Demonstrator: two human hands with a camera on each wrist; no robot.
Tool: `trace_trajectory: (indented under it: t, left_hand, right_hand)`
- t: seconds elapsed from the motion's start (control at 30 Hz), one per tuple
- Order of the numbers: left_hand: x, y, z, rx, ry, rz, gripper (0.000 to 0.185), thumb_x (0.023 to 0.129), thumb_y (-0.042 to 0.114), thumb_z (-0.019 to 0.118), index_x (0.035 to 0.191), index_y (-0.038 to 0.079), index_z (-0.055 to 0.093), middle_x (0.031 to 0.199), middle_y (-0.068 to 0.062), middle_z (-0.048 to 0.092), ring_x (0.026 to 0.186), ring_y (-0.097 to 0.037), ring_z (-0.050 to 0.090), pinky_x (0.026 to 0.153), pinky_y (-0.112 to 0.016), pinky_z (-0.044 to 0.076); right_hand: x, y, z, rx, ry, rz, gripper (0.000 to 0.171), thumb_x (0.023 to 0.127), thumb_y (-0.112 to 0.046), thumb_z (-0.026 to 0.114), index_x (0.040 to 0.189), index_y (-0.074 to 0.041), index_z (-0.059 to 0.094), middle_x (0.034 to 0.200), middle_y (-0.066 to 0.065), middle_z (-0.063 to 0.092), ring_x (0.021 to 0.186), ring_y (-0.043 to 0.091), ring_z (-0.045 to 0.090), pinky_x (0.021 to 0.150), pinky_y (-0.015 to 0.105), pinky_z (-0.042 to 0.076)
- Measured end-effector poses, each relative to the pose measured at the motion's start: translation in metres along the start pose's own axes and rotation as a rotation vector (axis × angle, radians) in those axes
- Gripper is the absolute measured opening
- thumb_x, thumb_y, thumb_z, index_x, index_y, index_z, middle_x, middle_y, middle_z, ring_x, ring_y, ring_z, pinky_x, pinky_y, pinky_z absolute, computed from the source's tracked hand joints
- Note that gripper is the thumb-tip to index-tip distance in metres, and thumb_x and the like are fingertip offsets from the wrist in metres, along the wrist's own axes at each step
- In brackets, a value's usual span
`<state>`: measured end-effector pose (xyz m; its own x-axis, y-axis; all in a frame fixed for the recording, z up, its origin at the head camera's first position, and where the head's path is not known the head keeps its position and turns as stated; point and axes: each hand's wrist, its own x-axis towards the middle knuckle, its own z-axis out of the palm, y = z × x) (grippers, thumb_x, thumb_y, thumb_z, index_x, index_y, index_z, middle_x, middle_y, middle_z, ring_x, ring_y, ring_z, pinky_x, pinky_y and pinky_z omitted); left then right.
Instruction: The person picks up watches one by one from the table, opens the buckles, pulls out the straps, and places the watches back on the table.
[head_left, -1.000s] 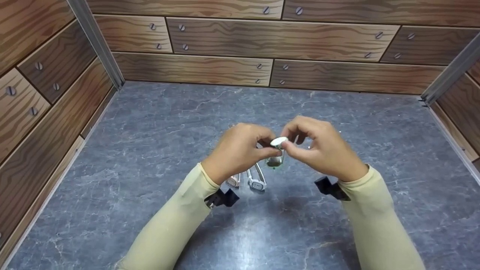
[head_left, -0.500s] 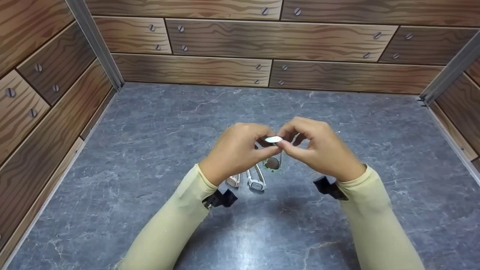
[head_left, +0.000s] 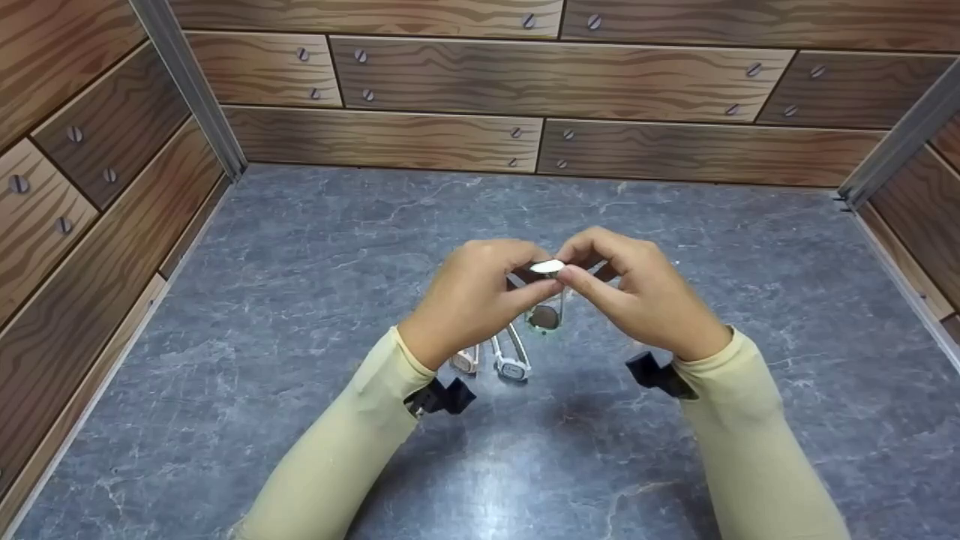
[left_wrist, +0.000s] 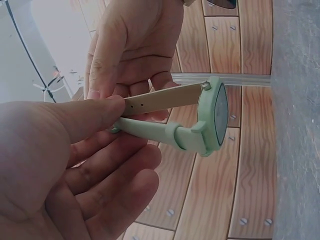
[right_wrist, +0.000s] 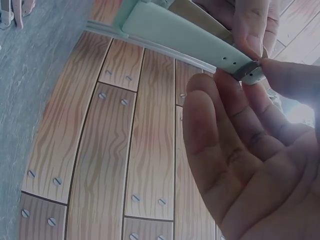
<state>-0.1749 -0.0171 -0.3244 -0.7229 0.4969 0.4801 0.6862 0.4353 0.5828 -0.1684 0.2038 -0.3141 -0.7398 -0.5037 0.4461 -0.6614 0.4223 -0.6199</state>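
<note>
Above the grey marbled counter [head_left: 300, 285], the left hand [head_left: 472, 300] is pinching the strap ends of a mint-green watch [left_wrist: 200, 122] between thumb and forefinger, its other fingers curling loosely beneath. In the left wrist view the watch is hanging out from those fingers with its round case turned edge-on, one strap showing its tan underside with punched holes, the other passing through a green keeper loop. To the right of the watch, the right hand [head_left: 637, 296] is meeting the left fingertip to fingertip; in the right wrist view its thumb and forefinger are gripping the holed strap end at the metal buckle [right_wrist: 245, 71], while the remaining fingers are lying relaxed below. Under the watch, on the counter, two more watches are lying side by side just towards the person: a pinkish one [head_left: 465, 361] on the left and a white one [head_left: 513, 366] on the right. Behind the watch, wood-grain panel walls [head_left: 450, 82] are enclosing the counter.
</note>
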Motion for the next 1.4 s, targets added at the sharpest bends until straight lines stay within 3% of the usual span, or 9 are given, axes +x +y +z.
trace_trajectory:
  t: [0.33, 0.57, 0.8, 1.03, 1.27, 1.4]
  left_hand:
    - [0.0006, 0.0006, 0.0006, -0.032, -0.014, -0.037, 0.013, 0.098, 0.025, 0.074, 0.098, 0.012, 0.076, 0.094, 0.004, 0.076, 0.083, -0.004, 0.07, 0.075, -0.023, 0.06]
    - [0.0021, 0.0011, 0.0005, -0.035, 0.0, -0.031, 0.014, 0.097, 0.025, 0.075, 0.104, 0.013, 0.077, 0.094, 0.005, 0.077, 0.084, -0.002, 0.07, 0.075, -0.015, 0.056]
    - [0.0025, 0.0024, -0.0002, -0.055, -0.005, -0.036, 0.017, 0.098, 0.025, 0.075, 0.109, 0.013, 0.076, 0.094, 0.005, 0.077, 0.084, -0.001, 0.07, 0.077, -0.023, 0.06]
    - [0.0019, 0.0023, -0.0003, -0.052, -0.001, -0.009, 0.017, 0.097, 0.024, 0.075, 0.109, 0.013, 0.072, 0.093, 0.004, 0.078, 0.082, -0.001, 0.071, 0.074, -0.021, 0.058]
    - [0.0015, 0.0013, 0.0011, -0.063, 0.053, 0.013, 0.009, 0.097, 0.019, 0.075, 0.104, 0.012, 0.074, 0.1, 0.003, 0.078, 0.093, -0.006, 0.073, 0.075, -0.013, 0.057]
    - [0.0016, -0.0004, 0.0034, -0.076, 0.064, 0.027, 0.011, 0.097, 0.019, 0.075, 0.105, 0.011, 0.072, 0.096, 0.003, 0.078, 0.087, -0.004, 0.072, 0.075, -0.017, 0.058]
  right_hand:
    - [0.0001, 0.0001, 0.0015, 0.006, 0.023, -0.004, 0.008, 0.104, -0.009, 0.062, 0.108, -0.005, 0.067, 0.094, -0.002, 0.07, 0.076, 0.013, 0.066, 0.069, 0.022, 0.056]
    - [0.0009, -0.001, 0.0014, 0.09, 0.022, 0.017, 0.01, 0.106, -0.007, 0.057, 0.11, -0.001, 0.063, 0.098, 0.002, 0.069, 0.079, 0.016, 0.069, 0.072, 0.025, 0.059]
    - [0.0013, -0.0016, 0.0017, 0.143, -0.001, 0.024, 0.013, 0.108, -0.007, 0.051, 0.114, 0.001, 0.059, 0.101, 0.004, 0.064, 0.081, 0.02, 0.068, 0.075, 0.027, 0.059]
    - [0.0021, -0.0014, 0.0018, 0.146, -0.005, 0.008, 0.011, 0.108, -0.006, 0.051, 0.112, 0.001, 0.059, 0.1, 0.004, 0.065, 0.08, 0.017, 0.067, 0.075, 0.026, 0.058]
    - [0.0026, -0.0015, 0.0021, 0.157, 0.002, -0.014, 0.01, 0.107, -0.003, 0.053, 0.112, 0.001, 0.06, 0.099, 0.003, 0.068, 0.078, 0.018, 0.067, 0.074, 0.027, 0.059]
    - [0.0027, -0.0019, 0.0021, 0.153, 0.02, -0.029, 0.008, 0.105, -0.002, 0.055, 0.111, 0.001, 0.061, 0.096, 0.003, 0.068, 0.075, 0.019, 0.066, 0.071, 0.026, 0.058]
